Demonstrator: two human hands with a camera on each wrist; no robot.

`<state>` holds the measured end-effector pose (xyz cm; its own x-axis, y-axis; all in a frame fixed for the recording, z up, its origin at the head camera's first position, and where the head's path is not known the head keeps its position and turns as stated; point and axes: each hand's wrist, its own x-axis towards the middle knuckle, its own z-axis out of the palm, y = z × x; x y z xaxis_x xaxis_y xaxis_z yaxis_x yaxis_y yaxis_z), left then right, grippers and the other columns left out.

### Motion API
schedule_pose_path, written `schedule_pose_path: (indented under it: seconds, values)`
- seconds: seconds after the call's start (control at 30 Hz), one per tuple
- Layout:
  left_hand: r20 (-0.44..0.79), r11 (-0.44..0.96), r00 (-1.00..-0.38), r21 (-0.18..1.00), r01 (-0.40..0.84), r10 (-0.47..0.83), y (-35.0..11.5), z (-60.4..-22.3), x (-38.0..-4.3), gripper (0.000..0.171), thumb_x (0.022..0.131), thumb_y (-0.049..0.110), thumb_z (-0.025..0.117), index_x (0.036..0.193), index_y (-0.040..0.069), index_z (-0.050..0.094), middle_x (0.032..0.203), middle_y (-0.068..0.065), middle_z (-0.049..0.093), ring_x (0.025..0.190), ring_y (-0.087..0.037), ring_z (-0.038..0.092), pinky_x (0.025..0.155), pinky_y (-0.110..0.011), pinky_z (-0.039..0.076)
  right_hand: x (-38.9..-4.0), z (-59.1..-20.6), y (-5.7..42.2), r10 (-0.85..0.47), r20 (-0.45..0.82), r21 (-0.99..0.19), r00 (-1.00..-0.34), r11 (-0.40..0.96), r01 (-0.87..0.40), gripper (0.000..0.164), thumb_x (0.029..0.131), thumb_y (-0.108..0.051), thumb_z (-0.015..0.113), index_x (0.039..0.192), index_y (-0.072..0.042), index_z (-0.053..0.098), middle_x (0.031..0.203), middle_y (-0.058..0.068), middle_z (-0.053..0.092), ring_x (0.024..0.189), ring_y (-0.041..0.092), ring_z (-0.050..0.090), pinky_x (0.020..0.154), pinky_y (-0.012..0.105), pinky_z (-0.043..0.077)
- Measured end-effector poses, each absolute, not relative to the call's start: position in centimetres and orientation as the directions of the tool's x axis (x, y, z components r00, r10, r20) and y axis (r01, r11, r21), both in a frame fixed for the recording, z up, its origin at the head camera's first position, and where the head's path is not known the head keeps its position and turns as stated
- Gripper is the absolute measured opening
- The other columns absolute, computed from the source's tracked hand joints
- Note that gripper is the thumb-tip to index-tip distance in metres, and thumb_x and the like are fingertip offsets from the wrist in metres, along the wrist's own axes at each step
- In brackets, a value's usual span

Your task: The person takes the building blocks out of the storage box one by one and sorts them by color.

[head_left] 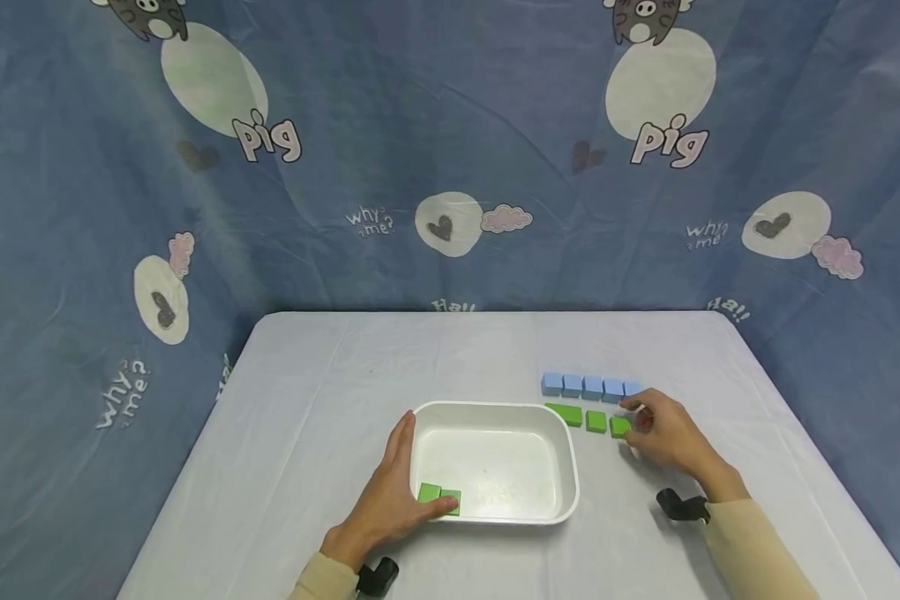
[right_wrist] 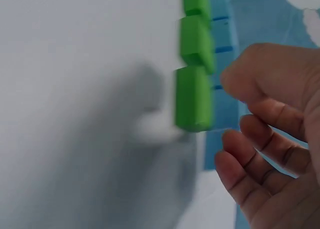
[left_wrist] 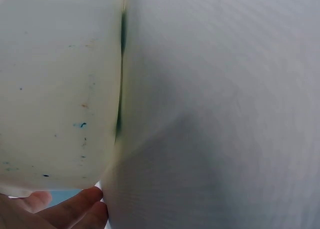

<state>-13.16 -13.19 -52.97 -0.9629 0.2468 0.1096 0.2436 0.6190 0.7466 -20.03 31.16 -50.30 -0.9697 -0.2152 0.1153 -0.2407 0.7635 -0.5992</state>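
My left hand (head_left: 390, 492) holds the white tray (head_left: 495, 523) at its near left corner, thumb over the front rim and fingers along the left side. In the left wrist view, fingertips (left_wrist: 92, 194) touch the tray's outer wall. Two green blocks (head_left: 429, 492) lie inside the tray, partly behind the thumb. My right hand (head_left: 667, 433) hovers around the end green block (head_left: 619, 427), fingers loosely bent. A gap shows between its fingertips (right_wrist: 227, 169) and that block in the right wrist view. More green blocks (head_left: 596, 421) continue the row leftward to the tray's rim.
Behind the green row runs a line of several blue blocks (head_left: 572, 385), its right end partly hidden by the right hand. A white cloth (head_left: 345, 375) covers the table. A blue patterned curtain (head_left: 390, 125) hangs along the table's back edge.
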Motion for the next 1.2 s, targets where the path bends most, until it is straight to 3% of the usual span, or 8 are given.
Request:
schedule_pose_path:
  seconds: [0.27, 0.47, 0.73, 0.97, 1.2]
  values:
    - [0.119, 0.612, -0.962, 0.751, 0.248, 0.244, -13.2, -53.0, -13.1, 0.136, 0.069, 0.059, 0.087, 0.164, 0.006, 0.007, 0.169, -0.01, 0.01, 0.141, -0.037, 0.039, 0.106, -0.057, 0.041, -20.7, -47.1, 30.2, -0.231, 0.233, -0.661, -0.945, 0.675, -0.328, 0.037, 0.082, -0.002, 0.082, 0.116, -0.001, 0.068, 0.104, 0.014, 0.067, 0.089, 0.025, 0.064, 0.081, 0.041, 0.055]
    - [0.114, 0.611, -0.964, 0.754, 0.241, 0.239, -13.1, -53.0, -13.0, 0.136, 0.069, 0.059, 0.087, 0.164, 0.006, 0.007, 0.169, -0.011, 0.011, 0.141, -0.036, 0.039, 0.107, -0.057, 0.04, -21.2, -45.5, 28.3, -0.251, 0.296, -0.688, -0.922, 0.613, -0.388, 0.037, 0.08, 0.001, 0.083, 0.114, -0.005, 0.069, 0.104, 0.007, 0.066, 0.088, 0.026, 0.064, 0.081, 0.031, 0.055]
    - [0.13, 0.61, -0.963, 0.752, 0.251, 0.236, -13.1, -53.0, -13.0, 0.135, 0.069, 0.058, 0.088, 0.164, 0.005, 0.008, 0.169, -0.011, 0.012, 0.141, -0.035, 0.039, 0.107, -0.056, 0.041, -21.7, -43.9, 25.4, -0.278, 0.334, -0.689, -0.9, 0.58, -0.435, 0.035, 0.081, 0.001, 0.081, 0.113, -0.007, 0.069, 0.103, 0.003, 0.066, 0.089, 0.026, 0.063, 0.083, 0.033, 0.056]
    - [0.127, 0.612, -0.963, 0.751, 0.25, 0.238, -13.2, -53.0, -13.1, 0.135, 0.069, 0.057, 0.088, 0.164, 0.004, 0.008, 0.169, -0.012, 0.012, 0.141, -0.035, 0.039, 0.107, -0.056, 0.041, -21.6, -42.3, 23.3, -0.296, 0.367, -0.69, -0.882, 0.549, -0.471, 0.036, 0.08, 0.007, 0.081, 0.112, 0.001, 0.068, 0.107, 0.011, 0.067, 0.088, 0.03, 0.064, 0.083, 0.04, 0.056]
    - [0.109, 0.617, -0.965, 0.75, 0.236, 0.237, -13.2, -53.0, -13.2, 0.135, 0.069, 0.058, 0.088, 0.164, 0.006, 0.007, 0.169, -0.008, 0.01, 0.139, -0.035, 0.041, 0.106, -0.056, 0.041, -22.4, -42.7, 22.5, -0.333, 0.338, -0.726, -0.88, 0.503, -0.469, 0.037, 0.081, -0.001, 0.081, 0.115, -0.007, 0.069, 0.108, 0.004, 0.067, 0.091, 0.022, 0.063, 0.087, 0.031, 0.055]
